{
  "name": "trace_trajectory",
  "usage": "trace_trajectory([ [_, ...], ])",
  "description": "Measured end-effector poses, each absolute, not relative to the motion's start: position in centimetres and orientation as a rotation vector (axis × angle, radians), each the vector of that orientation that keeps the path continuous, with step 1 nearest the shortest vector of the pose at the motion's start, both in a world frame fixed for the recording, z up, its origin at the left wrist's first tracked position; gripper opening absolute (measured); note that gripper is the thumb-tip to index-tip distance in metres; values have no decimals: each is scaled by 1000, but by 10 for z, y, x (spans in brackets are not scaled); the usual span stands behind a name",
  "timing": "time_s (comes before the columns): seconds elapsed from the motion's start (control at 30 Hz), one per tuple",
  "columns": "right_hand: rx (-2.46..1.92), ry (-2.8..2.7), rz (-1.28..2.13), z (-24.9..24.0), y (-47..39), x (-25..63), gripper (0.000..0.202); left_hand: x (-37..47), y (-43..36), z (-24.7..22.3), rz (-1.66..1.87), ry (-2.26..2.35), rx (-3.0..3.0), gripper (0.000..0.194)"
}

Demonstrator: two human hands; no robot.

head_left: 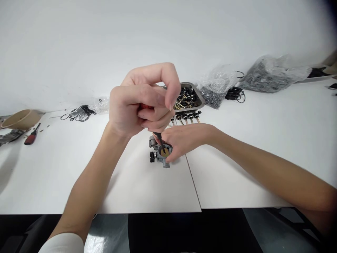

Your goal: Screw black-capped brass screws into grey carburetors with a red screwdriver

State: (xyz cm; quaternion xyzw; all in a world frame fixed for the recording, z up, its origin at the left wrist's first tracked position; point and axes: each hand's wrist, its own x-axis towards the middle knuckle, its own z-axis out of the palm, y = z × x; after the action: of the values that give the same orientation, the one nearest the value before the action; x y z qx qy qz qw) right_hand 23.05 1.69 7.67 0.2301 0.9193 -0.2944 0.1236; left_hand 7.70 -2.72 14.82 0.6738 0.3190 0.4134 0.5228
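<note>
My left hand (143, 102) is closed around the handle of a screwdriver (161, 140), its dark shaft pointing down. A bit of red handle shows between the fingers. The tip meets the brass-coloured disc (164, 152) in the round opening of a small grey metal carburetor (160, 156), which has a black knob on its left side. With fingers bent round its right and far side, my right hand (188, 138) holds the carburetor down on the white table (147, 189). Part of the carburetor is hidden behind that hand.
Behind my hands stands a metal tray (201, 102) of brass-and-black parts, with several similar parts (191, 116) lined up before it. Plastic bags (276, 75) of parts lie at the back right. A second screwdriver (32, 136) and a beige bowl (22, 119) are at left.
</note>
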Motion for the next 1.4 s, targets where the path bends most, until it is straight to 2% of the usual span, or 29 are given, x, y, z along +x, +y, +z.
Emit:
trace_trajectory([
  [0.23, 677, 2666, -922, 76, 17, 231, 39, 72, -29, 148, 903, 620, 1586, 4],
  [0.4, 579, 2654, -1026, 77, 20, 231, 46, 73, -36, 149, 740, 375, 1590, 6],
  [0.5, 588, 2666, -1013, 78, 21, 231, 50, 78, -42, 152, 707, 386, 1568, 5],
  [0.77, 650, 2657, -953, 74, 20, 230, 44, 80, -24, 145, 958, 436, 1493, 14],
  [0.9, 672, 2671, -887, 74, 18, 228, 47, 85, -9, 140, 1187, 653, 1428, 11],
  [1.07, 679, 2661, -870, 76, 18, 227, 48, 94, -10, 136, 1294, 794, 1429, 8],
  [1.13, 669, 2676, -864, 76, 18, 228, 47, 94, -13, 136, 1310, 798, 1458, 5],
  [1.27, 589, 2722, -888, 74, 19, 227, 43, 90, -13, 135, 1253, 763, 1531, 11],
  [1.4, 546, 2725, -970, 72, 21, 227, 43, 84, -10, 135, 1213, 738, 1559, 7],
])
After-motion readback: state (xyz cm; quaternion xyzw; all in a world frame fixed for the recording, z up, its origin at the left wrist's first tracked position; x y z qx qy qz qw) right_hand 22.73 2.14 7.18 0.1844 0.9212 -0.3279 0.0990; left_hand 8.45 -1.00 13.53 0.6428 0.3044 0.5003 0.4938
